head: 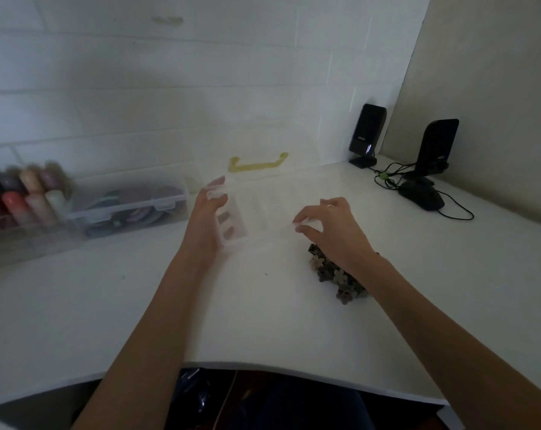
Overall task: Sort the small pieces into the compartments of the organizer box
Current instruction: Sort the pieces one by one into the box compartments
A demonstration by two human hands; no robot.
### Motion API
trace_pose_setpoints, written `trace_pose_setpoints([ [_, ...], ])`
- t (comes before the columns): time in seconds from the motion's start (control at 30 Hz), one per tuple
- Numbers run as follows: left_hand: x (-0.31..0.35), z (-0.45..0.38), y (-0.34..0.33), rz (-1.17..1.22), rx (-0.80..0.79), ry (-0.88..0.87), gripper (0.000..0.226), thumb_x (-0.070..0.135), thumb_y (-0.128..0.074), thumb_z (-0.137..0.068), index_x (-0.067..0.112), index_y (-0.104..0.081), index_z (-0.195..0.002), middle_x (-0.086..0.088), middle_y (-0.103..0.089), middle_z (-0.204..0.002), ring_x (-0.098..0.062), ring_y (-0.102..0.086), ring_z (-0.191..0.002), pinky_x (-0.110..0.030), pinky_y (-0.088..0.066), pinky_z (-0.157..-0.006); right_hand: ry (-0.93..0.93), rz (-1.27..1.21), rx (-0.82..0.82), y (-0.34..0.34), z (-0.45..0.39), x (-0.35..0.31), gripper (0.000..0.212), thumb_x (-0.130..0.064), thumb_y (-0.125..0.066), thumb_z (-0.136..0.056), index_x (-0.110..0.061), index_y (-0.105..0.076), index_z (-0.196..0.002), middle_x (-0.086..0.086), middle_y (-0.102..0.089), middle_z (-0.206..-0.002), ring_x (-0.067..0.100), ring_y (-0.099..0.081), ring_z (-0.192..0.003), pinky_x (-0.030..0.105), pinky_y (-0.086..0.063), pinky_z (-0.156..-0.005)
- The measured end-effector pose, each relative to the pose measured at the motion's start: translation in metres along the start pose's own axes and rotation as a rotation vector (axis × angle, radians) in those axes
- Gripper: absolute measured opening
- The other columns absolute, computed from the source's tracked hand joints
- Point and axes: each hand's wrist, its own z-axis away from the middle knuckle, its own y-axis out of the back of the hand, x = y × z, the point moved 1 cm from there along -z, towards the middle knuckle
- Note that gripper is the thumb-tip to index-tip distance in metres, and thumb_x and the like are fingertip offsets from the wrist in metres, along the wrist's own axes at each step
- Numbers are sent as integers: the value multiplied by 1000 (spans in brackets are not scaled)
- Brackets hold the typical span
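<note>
A clear plastic organizer box (263, 209) with a yellow handle (256, 164) lies on the white table, its compartments faintly visible. My left hand (205, 218) grips the box's left end, fingers showing through the plastic. My right hand (328, 225) holds the box's front right corner with its fingertips. A pile of small dark and beige flower-shaped pieces (337, 276) lies on the table just under my right wrist, partly hidden by it.
At the left stand a clear lidded container (132, 206) with dark round items and a rack of coloured bottles (24, 197). Two black speakers (366, 135) (438, 147), a mouse (421, 195) and cables sit at the back right. The table's front edge (263, 367) is near me.
</note>
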Motion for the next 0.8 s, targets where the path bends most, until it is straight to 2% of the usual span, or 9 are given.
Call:
trace_pose_setpoints([
  [0.07,3,5,2,13,-16,-12,36,12,-43,-88,35,-55,-113,5,-60,-106,-14,-58,-90,-27,-48,-70,41,-12,-32,2,9,3,33,-25,-61,-87,-33,-53,-118,-5,-63,-111,16,-39,-124,32,-38,-96],
  [0.13,3,8,2,31,-1,5,43,11,-45,-75,33,-58,-109,2,-61,-103,-14,-60,-87,-29,-49,-72,60,-15,70,9,21,3,35,-21,-60,-88,-32,-48,-119,-8,-60,-114,12,-51,-110,31,-45,-89],
  [0.2,3,9,1,53,17,2,41,5,-41,-76,30,-59,-104,0,-61,-100,-15,-60,-85,-31,-48,-74,110,54,212,15,34,1,22,-17,-57,-89,-25,-55,-109,-8,-63,-101,12,-56,-94,33,-48,-81],
  [0.27,2,7,1,66,18,1,45,-1,-35,-79,30,-60,-101,-1,-60,-101,-19,-58,-90,-32,-48,-77,165,152,155,17,45,-1,18,-19,-56,-89,-25,-60,-106,-10,-66,-88,13,-58,-84,36,-47,-83],
  [0.33,2,5,2,84,7,-4,46,3,-40,-71,30,-62,-101,-2,-61,-104,-23,-56,-97,-35,-47,-84,147,208,3,10,53,-3,28,-28,-53,-91,-30,-54,-119,-10,-66,-99,13,-58,-94,33,-39,-94],
  [0.43,3,4,4,105,3,-6,55,8,-46,-56,28,-63,-104,-4,-62,-107,-26,-55,-102,-41,-44,-93,82,206,-13,2,54,-1,37,-36,-51,-92,-31,-43,-128,-6,-62,-110,16,-56,-103,33,-35,-93],
  [0.53,3,5,4,120,-15,-4,56,8,-46,-56,28,-63,-105,-3,-62,-106,-26,-55,-103,-40,-44,-93,34,139,-27,-2,51,-3,35,-31,-57,-87,-29,-42,-119,-4,-61,-95,17,-55,-90,36,-43,-86],
  [0.7,2,4,4,125,-56,2,57,7,-46,-55,25,-64,-106,-3,-63,-106,-29,-53,-108,-48,-37,-105,5,85,-4,-7,49,3,33,-17,-63,-79,-28,-55,-109,-6,-58,-99,14,-53,-96,35,-42,-91],
  [0.8,1,1,5,126,-71,6,58,5,-47,-55,24,-64,-108,-3,-64,-103,-30,-52,-109,-47,-38,-104,29,-93,38,-1,53,2,35,-8,-66,-77,-26,-60,-106,-7,-53,-104,6,-54,-94,15,-42,-87],
])
